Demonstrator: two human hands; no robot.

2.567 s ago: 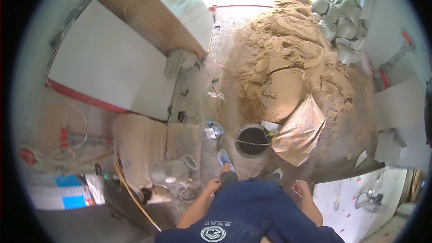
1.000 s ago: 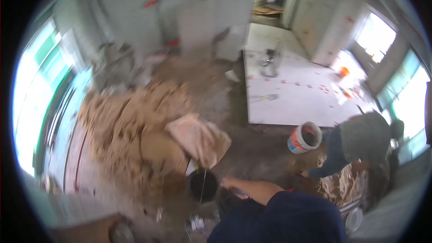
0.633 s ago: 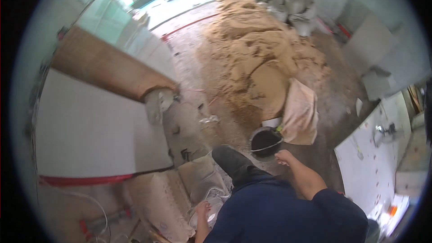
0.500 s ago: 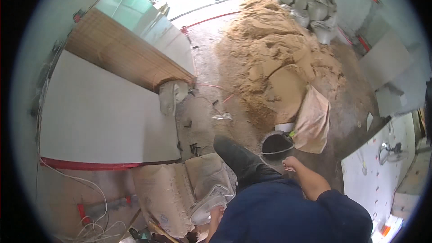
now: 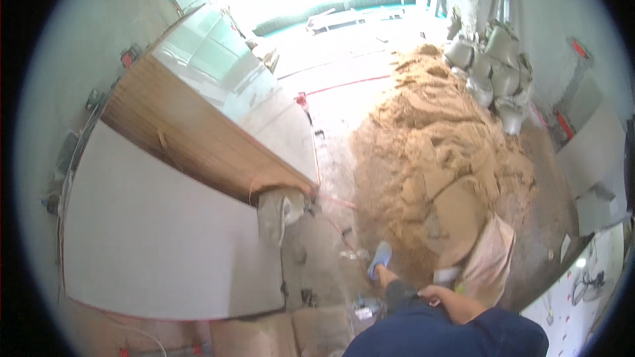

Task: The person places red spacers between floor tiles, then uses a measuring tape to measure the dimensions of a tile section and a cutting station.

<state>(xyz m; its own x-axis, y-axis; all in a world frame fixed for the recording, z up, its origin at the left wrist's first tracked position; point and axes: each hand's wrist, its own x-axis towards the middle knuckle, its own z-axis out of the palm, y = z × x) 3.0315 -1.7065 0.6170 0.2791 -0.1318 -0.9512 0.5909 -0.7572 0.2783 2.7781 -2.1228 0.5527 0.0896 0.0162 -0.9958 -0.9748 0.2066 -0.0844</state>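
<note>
My right hand [image 5: 431, 292] shows at the lower middle, at the end of my bare forearm, just above my dark blue top [image 5: 456, 334]. Its fingers look curled, but I cannot tell whether anything is in them. It hangs beside a pink sack [image 5: 491, 263] at the foot of a big sand pile [image 5: 436, 139]. My foot in a blue slipper [image 5: 379, 261] stands on the dirty floor to the left of the hand. My left hand is out of the picture.
A large white slab [image 5: 152, 238] and a wooden board [image 5: 192, 142] lie to the left, with a grey bag [image 5: 281, 208] at their corner. Grey sacks [image 5: 496, 66] are stacked behind the sand. A red string [image 5: 344, 83] crosses the floor. White tiling [image 5: 585, 291] is at lower right.
The view has swung and lifted. The black bucket seen by the sand earlier is no longer visible, and my right hand is lower and closer to my body.
</note>
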